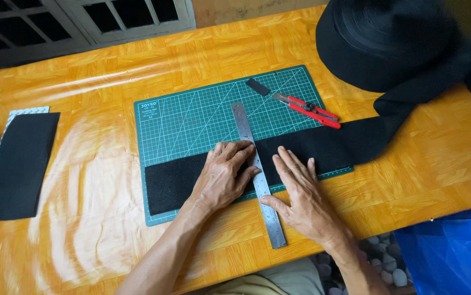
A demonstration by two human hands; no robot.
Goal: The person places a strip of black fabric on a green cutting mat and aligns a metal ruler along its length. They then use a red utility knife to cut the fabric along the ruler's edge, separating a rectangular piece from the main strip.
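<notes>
Left hand (pixel 221 175) flat on ruler (pixel 257 172), black strip (pixel 301 150) beneath

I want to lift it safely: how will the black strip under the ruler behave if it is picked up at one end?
The black strip would probably flop and sag, since it bends softly toward the big roll. It seems light for its size, lying thin on the cutting mat. It may drag the steel ruler that crosses it.

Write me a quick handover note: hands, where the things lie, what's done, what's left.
Left hand: flat, pressing the steel ruler onto the black strip.
Right hand: flat on the strip, thumb against the ruler's edge.
The strip lies across the green cutting mat, running from the black roll.
Red utility knife lies unheld on the mat.
Done: ruler laid across the strip.
Left: no cut visible at the ruler.
</notes>
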